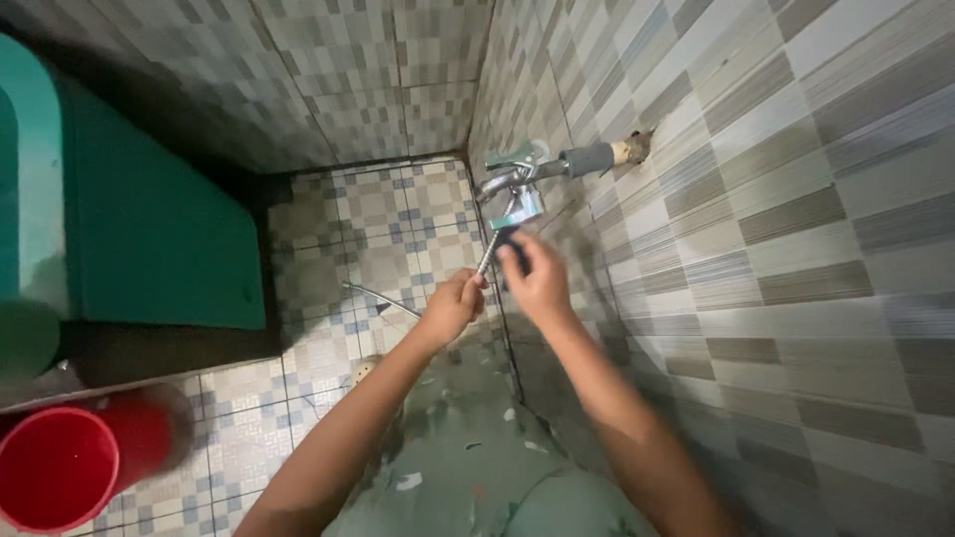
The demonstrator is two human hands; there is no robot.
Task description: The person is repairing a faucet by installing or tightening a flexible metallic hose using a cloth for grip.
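Tiled washroom corner, metal tap [517, 184] on the wall.
Left hand [453, 306] closed on hose [487, 257] just below tap; right hand [537, 278] pinching dark fitting [509, 239] beside it. Hose apparently not yet fully joined.

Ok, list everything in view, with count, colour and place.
tap: one, silver, on the right wall, on a grey pipe
hose: one, silver, lying on the floor below the tap
tool: one, dark, at the tap's underside; kind unclear
bucket: one, red, bottom left
tank: one, green, left
wall tiles: grey and beige, right and back
floor tiles: blue-grey check
left hand: gripping the metal stem under the tap
right hand: on the tool
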